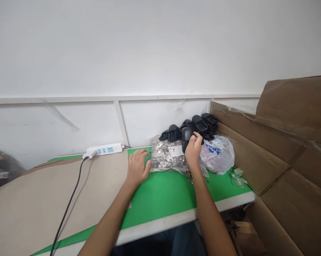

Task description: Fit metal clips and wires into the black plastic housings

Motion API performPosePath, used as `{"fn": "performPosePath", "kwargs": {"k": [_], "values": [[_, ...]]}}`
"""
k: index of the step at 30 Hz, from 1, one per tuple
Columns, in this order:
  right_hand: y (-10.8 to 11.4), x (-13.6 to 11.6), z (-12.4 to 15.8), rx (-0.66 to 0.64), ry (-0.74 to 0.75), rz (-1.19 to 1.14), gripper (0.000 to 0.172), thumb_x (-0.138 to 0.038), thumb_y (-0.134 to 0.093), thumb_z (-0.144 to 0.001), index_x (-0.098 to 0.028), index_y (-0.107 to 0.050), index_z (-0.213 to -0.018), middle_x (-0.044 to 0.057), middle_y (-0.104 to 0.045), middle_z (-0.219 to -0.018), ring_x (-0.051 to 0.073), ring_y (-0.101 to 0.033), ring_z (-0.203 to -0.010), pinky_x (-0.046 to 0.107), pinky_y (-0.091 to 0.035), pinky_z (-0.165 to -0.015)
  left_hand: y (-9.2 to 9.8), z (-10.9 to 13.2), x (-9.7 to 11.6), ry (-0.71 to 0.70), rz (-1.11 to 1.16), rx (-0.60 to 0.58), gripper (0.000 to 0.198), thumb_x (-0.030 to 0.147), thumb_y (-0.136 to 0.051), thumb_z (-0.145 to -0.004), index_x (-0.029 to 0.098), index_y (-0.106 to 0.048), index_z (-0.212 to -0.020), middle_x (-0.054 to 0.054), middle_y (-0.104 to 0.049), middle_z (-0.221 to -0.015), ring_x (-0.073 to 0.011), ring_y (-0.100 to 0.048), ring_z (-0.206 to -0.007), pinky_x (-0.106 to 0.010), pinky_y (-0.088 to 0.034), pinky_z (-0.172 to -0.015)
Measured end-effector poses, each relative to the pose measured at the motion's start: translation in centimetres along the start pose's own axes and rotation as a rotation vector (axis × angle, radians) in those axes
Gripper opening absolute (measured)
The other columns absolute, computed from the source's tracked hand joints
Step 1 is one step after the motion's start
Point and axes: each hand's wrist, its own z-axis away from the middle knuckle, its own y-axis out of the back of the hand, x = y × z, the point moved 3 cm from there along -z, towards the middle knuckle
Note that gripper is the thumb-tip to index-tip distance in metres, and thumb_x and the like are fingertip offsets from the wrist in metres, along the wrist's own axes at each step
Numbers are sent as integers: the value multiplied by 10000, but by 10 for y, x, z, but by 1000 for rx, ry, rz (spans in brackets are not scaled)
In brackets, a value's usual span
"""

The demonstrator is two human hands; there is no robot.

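Observation:
My right hand (194,151) is closed around a rounded black plastic housing (186,137), shaped much like a computer mouse. It is raised in front of a pile of similar black housings (200,123), some showing slotted undersides. Below the pile lies a clear bag of small silvery metal parts (163,156), with a white label on it. My left hand (137,164) rests on the table just left of this bag, fingers stretched out and holding nothing. Right of my right hand sits a white plastic bag (221,156) with blue print.
A white power strip (109,149) with a plugged-in black cable (74,195) lies along the wall. A beige sheet (61,192) covers the left of the green tabletop (163,199). Large cardboard (256,153) stands along the right side. Crumpled clear plastic (238,177) lies near the right corner.

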Motion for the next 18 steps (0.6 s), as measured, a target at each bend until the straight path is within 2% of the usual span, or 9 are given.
{"fn": "performPosePath", "kwargs": {"k": [6,9,18], "values": [[-9,15,2,-179,-42,207,420,-409,-316,-1016,-137,-574,-1206,210,-669,-1176,300,-612,-1100,438,-459,-985,-8,1,-4,81,52,-56,356,419,-368,-1030,197,-627,-1129,-140,-677,-1248,-295,-579,-1222,-446,-419,-1026],[-12,18,4,-190,-56,265,410,-386,-297,-1017,-131,-602,-1119,228,-668,-1144,319,-600,-1115,458,-438,-1013,-11,1,-5,90,63,-71,369,432,-362,-1032,196,-628,-1135,-143,-673,-1249,-298,-577,-1224,-452,-424,-1030],[-12,9,10,-264,-78,401,572,-569,-353,-1055,-91,-552,-1299,250,-691,-1201,359,-667,-1106,445,-471,-952,-19,1,-10,171,99,-121,420,467,-351,-1030,181,-639,-1137,-163,-663,-1265,-313,-572,-1242,-485,-448,-1052]]}}
